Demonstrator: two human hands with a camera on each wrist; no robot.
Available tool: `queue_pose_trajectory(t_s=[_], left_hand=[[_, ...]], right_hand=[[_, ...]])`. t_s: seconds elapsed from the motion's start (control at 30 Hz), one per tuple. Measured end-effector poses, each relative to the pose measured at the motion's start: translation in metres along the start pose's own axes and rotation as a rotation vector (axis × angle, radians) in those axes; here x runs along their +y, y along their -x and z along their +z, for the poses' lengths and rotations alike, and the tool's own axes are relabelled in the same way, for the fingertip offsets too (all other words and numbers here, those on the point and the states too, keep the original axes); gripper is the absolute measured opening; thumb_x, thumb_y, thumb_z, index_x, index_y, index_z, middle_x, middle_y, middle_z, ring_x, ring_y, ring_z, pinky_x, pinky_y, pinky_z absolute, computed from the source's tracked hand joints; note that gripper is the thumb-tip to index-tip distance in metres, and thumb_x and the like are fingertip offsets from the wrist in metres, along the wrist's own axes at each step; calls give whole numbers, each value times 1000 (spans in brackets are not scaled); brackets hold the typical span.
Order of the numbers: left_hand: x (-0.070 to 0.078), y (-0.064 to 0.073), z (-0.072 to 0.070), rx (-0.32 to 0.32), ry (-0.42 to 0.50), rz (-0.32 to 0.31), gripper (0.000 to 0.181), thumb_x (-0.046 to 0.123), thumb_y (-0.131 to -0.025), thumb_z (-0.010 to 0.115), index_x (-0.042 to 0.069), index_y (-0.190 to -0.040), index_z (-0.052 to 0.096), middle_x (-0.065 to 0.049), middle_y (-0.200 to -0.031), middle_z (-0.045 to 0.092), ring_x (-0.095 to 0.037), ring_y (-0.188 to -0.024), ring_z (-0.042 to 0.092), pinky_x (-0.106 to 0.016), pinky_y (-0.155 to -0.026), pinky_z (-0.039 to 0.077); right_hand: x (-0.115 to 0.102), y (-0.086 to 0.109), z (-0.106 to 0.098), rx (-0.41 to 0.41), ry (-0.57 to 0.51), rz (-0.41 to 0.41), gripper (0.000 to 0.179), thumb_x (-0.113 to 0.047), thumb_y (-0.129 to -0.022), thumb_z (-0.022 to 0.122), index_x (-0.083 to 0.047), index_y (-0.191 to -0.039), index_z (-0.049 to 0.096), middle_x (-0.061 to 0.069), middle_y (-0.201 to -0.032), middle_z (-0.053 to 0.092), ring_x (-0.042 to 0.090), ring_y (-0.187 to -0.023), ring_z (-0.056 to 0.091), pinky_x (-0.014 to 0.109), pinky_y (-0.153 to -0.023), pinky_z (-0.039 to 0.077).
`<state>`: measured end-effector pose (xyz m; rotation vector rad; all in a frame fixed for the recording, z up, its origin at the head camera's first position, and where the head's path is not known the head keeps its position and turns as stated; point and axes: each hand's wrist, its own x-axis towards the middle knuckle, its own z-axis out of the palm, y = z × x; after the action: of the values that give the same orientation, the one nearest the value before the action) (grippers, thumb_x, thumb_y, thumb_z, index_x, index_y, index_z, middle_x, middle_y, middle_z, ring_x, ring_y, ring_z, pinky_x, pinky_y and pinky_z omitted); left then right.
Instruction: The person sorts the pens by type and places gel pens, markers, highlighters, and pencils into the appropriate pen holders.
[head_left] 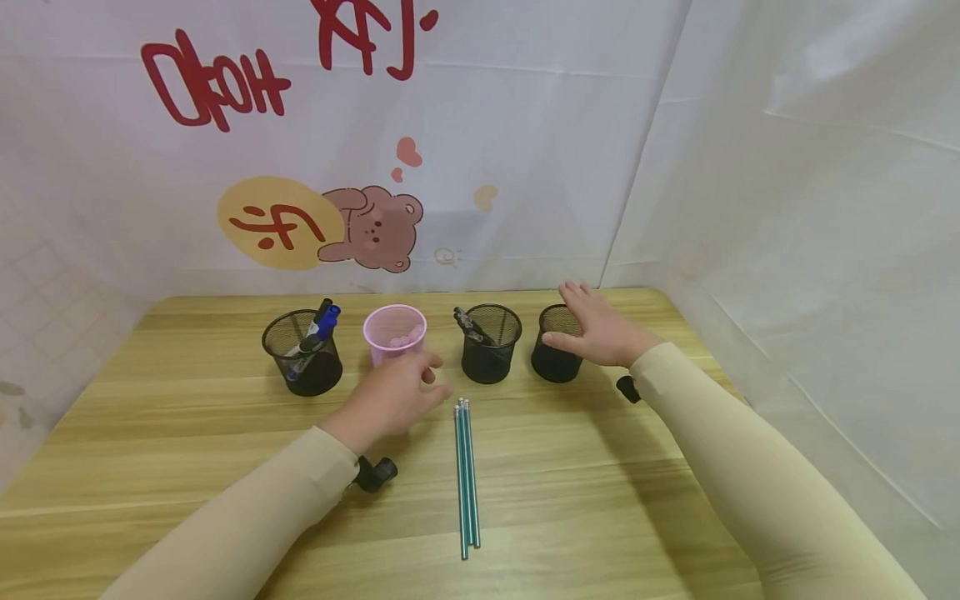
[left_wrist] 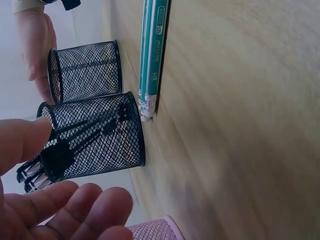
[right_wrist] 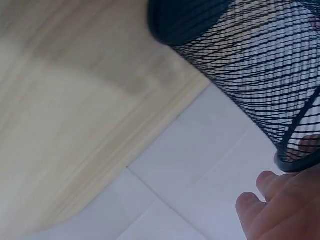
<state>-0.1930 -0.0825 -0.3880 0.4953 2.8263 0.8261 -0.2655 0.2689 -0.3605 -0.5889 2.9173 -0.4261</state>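
My left hand (head_left: 393, 393), fingers loosely bent and holding nothing, hovers in front of a pink mesh cup (head_left: 394, 323) with small pink pieces inside. Green pencils (head_left: 467, 483) lie side by side on the table to its right, eraser ends pointing away from me. At the far right, my right hand (head_left: 603, 329) is at the rim of a black mesh cup (head_left: 553, 365), fingers extended and thumb in front of it. Fingers (right_wrist: 280, 200) show right by that rim in the right wrist view; whether they press on it I cannot tell.
A black mesh cup (head_left: 487, 362) with black pens stands between the pink cup and the rightmost one. Another black mesh cup (head_left: 315, 375), holding blue and black markers, is at the left. A white printed curtain (head_left: 525, 167) hangs behind the wooden table (head_left: 187, 400).
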Motion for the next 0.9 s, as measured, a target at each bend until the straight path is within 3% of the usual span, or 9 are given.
queue_pose_trajectory(t_s=[0.17,0.4,0.77,0.9], left_hand=[[0,-1,4,-39,-32,-10,55,42,-100,71,10,-144,62,-6,-124,73,-22,-104,71,-49,-98,60],[-2,0,9,-87,-64,-7,56,42,-99,71,10,-144,62,-8,-126,74,-23,-109,72,-51,-101,58],[2,0,15,-127,-115,-2,57,46,-98,73,9,-140,65,-5,-112,77,-14,-85,67,-42,-89,60],[4,1,15,-138,-129,-4,55,45,-97,74,10,-139,66,-5,-112,77,-16,-86,67,-43,-92,60]], right_hand=[[6,0,6,-14,34,18,114,-74,-96,55,-1,-168,6,23,-176,6,46,-163,2,65,-131,10],[10,3,10,-6,47,23,111,-72,-99,53,5,-166,10,26,-175,5,47,-163,3,63,-132,9],[12,4,16,15,62,29,105,-68,-103,49,8,-165,12,28,-174,8,48,-162,6,61,-132,11],[12,2,18,27,69,31,105,-68,-103,49,8,-165,12,29,-174,11,48,-162,9,60,-132,13]])
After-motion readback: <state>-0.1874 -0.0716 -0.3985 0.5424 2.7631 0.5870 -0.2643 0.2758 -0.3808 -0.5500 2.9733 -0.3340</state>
